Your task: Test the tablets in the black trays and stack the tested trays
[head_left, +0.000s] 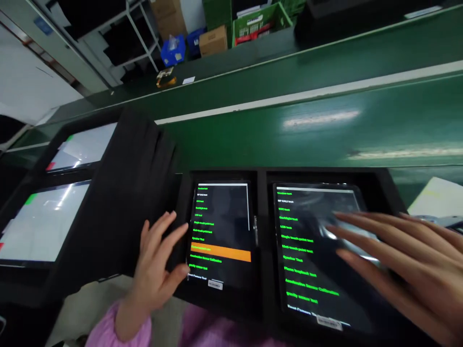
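Two tablets lie side by side in a black foam tray (263, 270), each showing a list of tests in green and white text. On the left tablet (224, 217) one row is lit orange. My left hand (155, 265) is at that tablet's left edge, fingers apart, the thumb and a fingertip close to its rim; whether they touch cannot be made out. Over the right part of the right tablet (307, 270) hovers my right hand (405, 260), fingers stretched out and somewhat blurred, holding nothing. Barcode labels sit at the bottom of both tablets.
To the left, stacked black foam trays (133, 193) stand with two bright-screened tablets (47, 221) in the top one. A green work surface (231, 140) runs behind. Farther back are a green crate (260, 24), a cardboard box (213, 42) and a blue bin (173, 50).
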Available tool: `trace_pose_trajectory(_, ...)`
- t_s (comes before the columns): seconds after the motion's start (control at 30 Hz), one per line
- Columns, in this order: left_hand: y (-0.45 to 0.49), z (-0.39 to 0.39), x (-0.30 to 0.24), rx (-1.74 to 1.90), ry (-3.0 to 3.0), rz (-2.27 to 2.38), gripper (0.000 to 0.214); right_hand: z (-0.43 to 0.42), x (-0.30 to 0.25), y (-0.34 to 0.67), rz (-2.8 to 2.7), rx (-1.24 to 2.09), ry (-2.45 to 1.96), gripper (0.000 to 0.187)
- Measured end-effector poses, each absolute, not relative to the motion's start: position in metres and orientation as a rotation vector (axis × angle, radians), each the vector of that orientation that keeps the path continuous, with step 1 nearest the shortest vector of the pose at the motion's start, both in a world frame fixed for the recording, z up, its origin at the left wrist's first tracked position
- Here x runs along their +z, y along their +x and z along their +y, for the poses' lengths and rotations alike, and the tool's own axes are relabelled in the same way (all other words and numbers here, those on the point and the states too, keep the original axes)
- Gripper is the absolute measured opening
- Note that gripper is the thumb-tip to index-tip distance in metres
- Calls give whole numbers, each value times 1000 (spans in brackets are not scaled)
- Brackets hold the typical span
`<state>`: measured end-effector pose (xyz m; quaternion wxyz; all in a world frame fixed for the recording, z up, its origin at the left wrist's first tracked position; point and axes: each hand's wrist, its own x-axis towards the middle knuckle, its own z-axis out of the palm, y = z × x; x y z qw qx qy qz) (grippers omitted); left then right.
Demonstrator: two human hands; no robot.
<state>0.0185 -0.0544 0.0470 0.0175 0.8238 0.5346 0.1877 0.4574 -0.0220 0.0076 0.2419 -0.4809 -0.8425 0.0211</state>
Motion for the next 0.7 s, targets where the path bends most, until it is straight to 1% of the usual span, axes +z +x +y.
trace_pose_trajectory(0.03, 27, -34, 57, 706, 2543, 1636, 51, 0, 14, 449, -2378, 20, -1261, 42)
trace_pose_trajectory(0.07, 38, -10, 65, 796, 2535, 1590, 45, 21, 18, 438, -2462, 57, -1266, 43)
trace_pose_trajectory(0.1, 51, 14, 70, 802, 2507, 1552, 39, 41, 21, 428, -2478, 56, -1305, 47)
trace_pose_trajectory(0.13, 63, 37, 72, 751, 2483, 1516, 37, 58, 21, 417, -2514, 88, -1379, 49)
trace_pose_trajectory(0.17, 76, 58, 70, 639, 2449, 1515, 37, 71, 21, 408, -2550, 152, -1478, 47)
trace_pose_trajectory(0.27, 104, 98, 47, 325, 2420, 1568, 38, 89, 16, 391, -2580, 238, -1611, 45)
trace_pose_trajectory(0.33, 111, 106, 28, 293, 2473, 1570, 39, 86, 14, 386, -2573, 238, -1617, 46)
trace_pose_trajectory(0.43, 112, 103, 13, 367, 2523, 1493, 40, 76, 13, 383, -2567, 252, -1597, 48)
trace_pose_trajectory(0.6, 116, 99, 14, 330, 2541, 1437, 41, 73, 10, 384, -2519, 286, -1519, 48)
trace_pose_trajectory(0.7, 120, 99, 15, 350, 2514, 1427, 37, 76, 7, 386, -2508, 261, -1477, 49)
